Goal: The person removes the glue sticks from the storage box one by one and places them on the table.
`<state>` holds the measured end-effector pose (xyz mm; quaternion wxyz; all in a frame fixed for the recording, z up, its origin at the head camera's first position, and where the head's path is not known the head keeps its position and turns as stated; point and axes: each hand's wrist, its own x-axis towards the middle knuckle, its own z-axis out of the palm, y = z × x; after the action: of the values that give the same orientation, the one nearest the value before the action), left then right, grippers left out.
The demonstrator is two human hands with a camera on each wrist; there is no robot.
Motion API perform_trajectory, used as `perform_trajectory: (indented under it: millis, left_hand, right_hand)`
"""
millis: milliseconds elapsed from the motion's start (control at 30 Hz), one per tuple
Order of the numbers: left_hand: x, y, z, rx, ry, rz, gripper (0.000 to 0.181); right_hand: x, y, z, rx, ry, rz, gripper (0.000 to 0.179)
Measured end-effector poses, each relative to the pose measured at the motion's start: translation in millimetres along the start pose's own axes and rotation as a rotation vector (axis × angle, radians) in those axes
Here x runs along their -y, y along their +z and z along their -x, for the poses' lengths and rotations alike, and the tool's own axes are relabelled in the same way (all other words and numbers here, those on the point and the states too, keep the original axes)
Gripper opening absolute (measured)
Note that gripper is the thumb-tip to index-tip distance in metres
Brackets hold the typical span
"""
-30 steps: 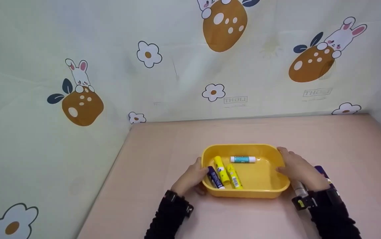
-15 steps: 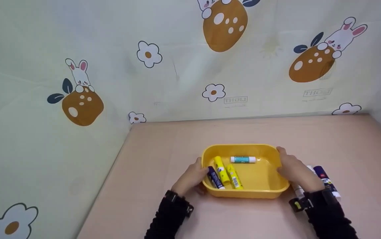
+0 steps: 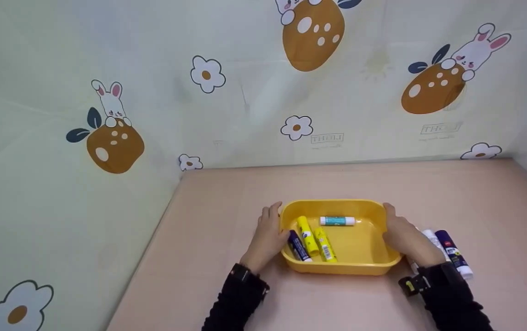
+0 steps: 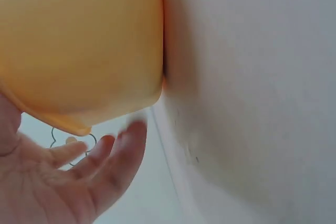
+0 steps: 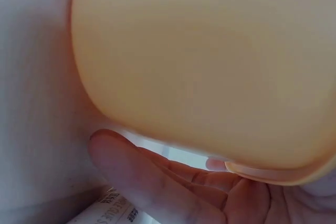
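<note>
A yellow plastic tray (image 3: 341,269) stands on the table between my hands. Inside lie a dark blue glue stick (image 3: 300,246), a yellow one (image 3: 308,236), a second yellow one (image 3: 325,246) and a white-and-teal one (image 3: 337,221). My left hand (image 3: 264,240) is at the tray's left end, thumb at the rim. Its fingers extend loosely; in the left wrist view the fingertips (image 4: 137,129) stand off the tray wall. At the right end my right hand (image 3: 409,238) holds the rim, thumb inside and fingers outside along the wall.
Right of the tray, partly behind my right hand, lie a white glue stick (image 3: 434,240) and a dark blue one (image 3: 454,254) with a white end. The pinkish table (image 3: 231,197) meets a rabbit-print backdrop (image 3: 245,115) at the back and left.
My left hand has loosened from the tray's end, its fingers lifting and extending toward the back. The right wrist has shifted slightly left, showing more of the glue sticks beside it.
</note>
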<state>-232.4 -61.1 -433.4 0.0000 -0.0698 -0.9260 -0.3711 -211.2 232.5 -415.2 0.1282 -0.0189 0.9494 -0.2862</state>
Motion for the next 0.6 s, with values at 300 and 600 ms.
perform_trajectory:
  millis: [300, 600]
  left_hand:
    - [-16.6, 2.7, 11.4, -0.169, 0.286, -0.134, 0.044]
    - [-23.0, 15.0, 17.8, -0.058, 0.397, -0.224, 0.041]
  right_hand:
    - [1, 2, 0.8, 0.001, 0.038, -0.041, 0.066]
    - [1, 1, 1.7, -0.015, 0.019, -0.005, 0.067]
